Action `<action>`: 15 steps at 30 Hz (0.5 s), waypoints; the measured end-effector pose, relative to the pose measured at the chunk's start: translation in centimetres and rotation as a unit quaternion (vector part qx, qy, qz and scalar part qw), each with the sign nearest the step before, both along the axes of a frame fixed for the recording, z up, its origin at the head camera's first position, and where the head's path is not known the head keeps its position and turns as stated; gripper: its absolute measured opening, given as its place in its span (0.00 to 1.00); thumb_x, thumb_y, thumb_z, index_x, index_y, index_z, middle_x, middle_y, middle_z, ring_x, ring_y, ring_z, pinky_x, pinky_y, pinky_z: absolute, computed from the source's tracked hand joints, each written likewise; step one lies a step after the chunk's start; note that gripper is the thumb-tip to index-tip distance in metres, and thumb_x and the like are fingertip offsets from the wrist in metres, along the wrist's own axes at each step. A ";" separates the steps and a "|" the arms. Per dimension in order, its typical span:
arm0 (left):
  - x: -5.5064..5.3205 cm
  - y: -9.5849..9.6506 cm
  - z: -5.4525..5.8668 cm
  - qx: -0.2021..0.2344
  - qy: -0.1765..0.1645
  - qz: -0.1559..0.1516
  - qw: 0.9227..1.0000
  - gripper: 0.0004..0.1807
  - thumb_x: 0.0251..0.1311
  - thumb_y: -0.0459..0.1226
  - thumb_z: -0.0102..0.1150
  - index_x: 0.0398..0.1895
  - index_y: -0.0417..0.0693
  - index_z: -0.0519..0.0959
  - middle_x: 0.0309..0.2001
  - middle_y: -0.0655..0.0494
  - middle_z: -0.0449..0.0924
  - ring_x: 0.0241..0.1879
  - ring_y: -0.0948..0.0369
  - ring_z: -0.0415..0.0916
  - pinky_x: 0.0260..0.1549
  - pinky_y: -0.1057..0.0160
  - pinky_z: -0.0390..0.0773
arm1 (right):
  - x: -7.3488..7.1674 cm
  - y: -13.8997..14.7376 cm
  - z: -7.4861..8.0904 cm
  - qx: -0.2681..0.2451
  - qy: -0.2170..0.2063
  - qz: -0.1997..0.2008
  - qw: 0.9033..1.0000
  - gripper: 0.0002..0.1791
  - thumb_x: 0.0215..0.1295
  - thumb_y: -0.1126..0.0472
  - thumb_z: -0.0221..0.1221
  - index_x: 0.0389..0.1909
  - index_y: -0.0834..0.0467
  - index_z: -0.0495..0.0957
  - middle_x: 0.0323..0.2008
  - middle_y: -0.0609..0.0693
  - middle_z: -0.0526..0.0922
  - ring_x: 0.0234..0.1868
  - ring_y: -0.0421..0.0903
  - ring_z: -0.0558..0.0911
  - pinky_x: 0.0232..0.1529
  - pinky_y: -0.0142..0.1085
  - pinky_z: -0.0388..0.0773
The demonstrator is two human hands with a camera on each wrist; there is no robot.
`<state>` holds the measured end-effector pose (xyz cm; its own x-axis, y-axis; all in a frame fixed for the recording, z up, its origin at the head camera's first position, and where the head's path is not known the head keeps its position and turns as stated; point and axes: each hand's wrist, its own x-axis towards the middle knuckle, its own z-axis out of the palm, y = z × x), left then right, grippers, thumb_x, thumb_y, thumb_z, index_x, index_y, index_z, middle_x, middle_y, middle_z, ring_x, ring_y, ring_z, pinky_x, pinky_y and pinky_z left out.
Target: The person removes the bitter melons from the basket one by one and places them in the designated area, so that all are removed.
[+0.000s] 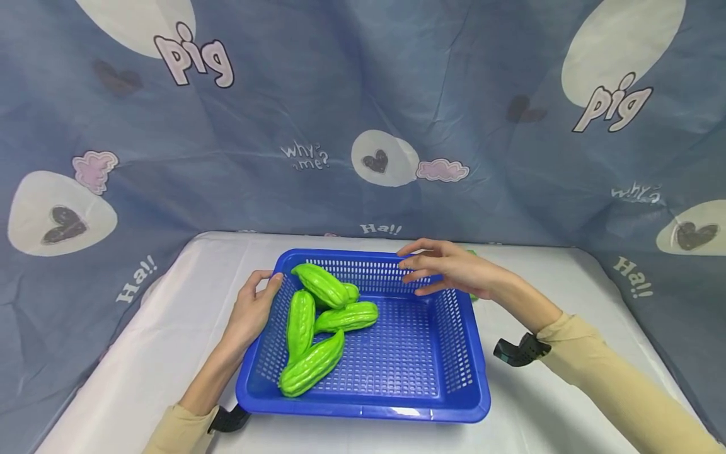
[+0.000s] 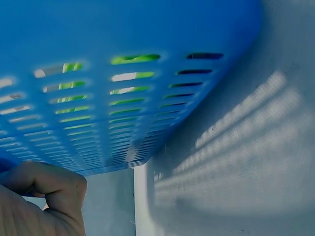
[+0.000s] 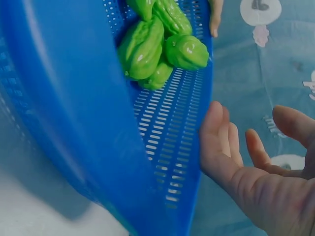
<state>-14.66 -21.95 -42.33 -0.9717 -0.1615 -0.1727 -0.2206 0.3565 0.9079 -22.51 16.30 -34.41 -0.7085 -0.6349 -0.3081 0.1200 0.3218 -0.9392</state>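
Note:
A blue plastic basket (image 1: 363, 412) with slotted walls is in front of me, several green bitter melons (image 1: 312, 364) heaped in its left half. My left hand (image 1: 253, 310) grips the left rim, thumb over the edge; the left wrist view shows its bent fingers (image 2: 61, 189) at the slotted wall. My right hand (image 1: 456, 270) is at the far right corner, fingers spread and nothing between them. In the right wrist view its thumb and fingers are apart beside the basket's edge. Another green piece (image 1: 474, 297) shows behind the right hand, mostly hidden.
A white-covered table (image 1: 187, 277) lies beneath, with the basket's slotted shadow on it in the left wrist view. Blue printed cloth (image 1: 317, 208) hangs along the back and both sides. A black wrist camera (image 1: 522, 350) sits at the right sleeve.

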 end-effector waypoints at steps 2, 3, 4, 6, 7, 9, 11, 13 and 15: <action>0.0 0.0 0.0 0.007 0.006 -0.001 1.000 0.32 0.83 0.58 0.47 0.80 0.52 0.64 0.52 0.39 0.91 0.31 0.65 0.86 0.30 0.65 0.84 | 0.0 -0.3 0.0 0.008 0.007 0.005 1.000 0.27 0.85 0.55 0.53 0.76 0.62 0.66 0.74 0.70 0.70 0.70 0.62 0.81 0.65 0.57 0.84; 0.0 0.0 0.0 0.011 0.011 -0.003 1.000 0.32 0.83 0.58 0.47 0.81 0.53 0.63 0.54 0.37 0.90 0.31 0.65 0.87 0.30 0.64 0.84 | 0.0 -0.4 0.0 0.011 0.010 0.008 1.000 0.27 0.85 0.55 0.54 0.76 0.61 0.66 0.74 0.70 0.70 0.70 0.62 0.81 0.65 0.56 0.85; 0.0 0.0 0.0 0.014 0.016 -0.003 1.000 0.32 0.83 0.58 0.47 0.82 0.56 0.62 0.55 0.36 0.89 0.32 0.65 0.87 0.31 0.64 0.85 | 0.0 -0.5 0.1 0.014 0.014 0.012 1.000 0.27 0.84 0.55 0.54 0.76 0.61 0.66 0.75 0.70 0.70 0.70 0.63 0.81 0.65 0.56 0.85; 0.1 0.0 0.0 0.016 0.026 -0.005 1.000 0.31 0.84 0.57 0.48 0.83 0.60 0.60 0.56 0.35 0.89 0.32 0.64 0.88 0.31 0.63 0.86 | 0.0 -0.8 0.1 0.019 0.014 0.015 1.000 0.27 0.83 0.55 0.55 0.76 0.61 0.67 0.75 0.69 0.71 0.71 0.63 0.80 0.64 0.55 0.86; 0.1 0.0 0.0 0.017 0.030 -0.004 0.999 0.31 0.84 0.57 0.48 0.83 0.63 0.60 0.56 0.35 0.89 0.32 0.64 0.88 0.31 0.63 0.86 | 0.0 -0.9 0.1 0.022 0.012 0.016 1.000 0.26 0.83 0.55 0.55 0.76 0.60 0.67 0.75 0.68 0.71 0.71 0.63 0.80 0.64 0.55 0.86; 0.0 0.1 0.0 0.013 0.037 -0.004 0.999 0.29 0.84 0.56 0.48 0.82 0.66 0.62 0.55 0.35 0.89 0.32 0.63 0.88 0.31 0.63 0.86 | 0.1 -1.2 0.1 0.029 0.015 0.021 0.999 0.27 0.83 0.55 0.56 0.75 0.61 0.68 0.75 0.68 0.72 0.70 0.63 0.81 0.64 0.55 0.86; 0.1 0.1 0.0 0.009 0.042 -0.005 0.999 0.28 0.83 0.57 0.48 0.81 0.67 0.64 0.54 0.36 0.90 0.32 0.63 0.88 0.30 0.63 0.85 | 0.1 -1.6 0.1 0.035 0.015 0.025 0.999 0.27 0.83 0.54 0.57 0.75 0.60 0.68 0.74 0.67 0.73 0.70 0.64 0.80 0.64 0.56 0.85; 0.1 0.0 0.0 0.008 0.044 -0.006 0.999 0.28 0.83 0.57 0.49 0.81 0.68 0.65 0.53 0.37 0.91 0.31 0.64 0.88 0.30 0.62 0.85 | 0.1 -2.1 0.1 0.045 0.021 0.034 0.998 0.28 0.83 0.53 0.57 0.75 0.60 0.69 0.74 0.66 0.74 0.71 0.64 0.80 0.64 0.56 0.85; 0.2 0.0 0.0 0.008 0.044 -0.008 0.999 0.28 0.83 0.57 0.49 0.81 0.67 0.66 0.53 0.38 0.91 0.31 0.63 0.88 0.29 0.62 0.85 | 0.1 -2.7 -0.1 0.053 0.027 0.046 0.997 0.28 0.83 0.52 0.57 0.75 0.61 0.68 0.73 0.66 0.75 0.71 0.66 0.79 0.64 0.57 0.85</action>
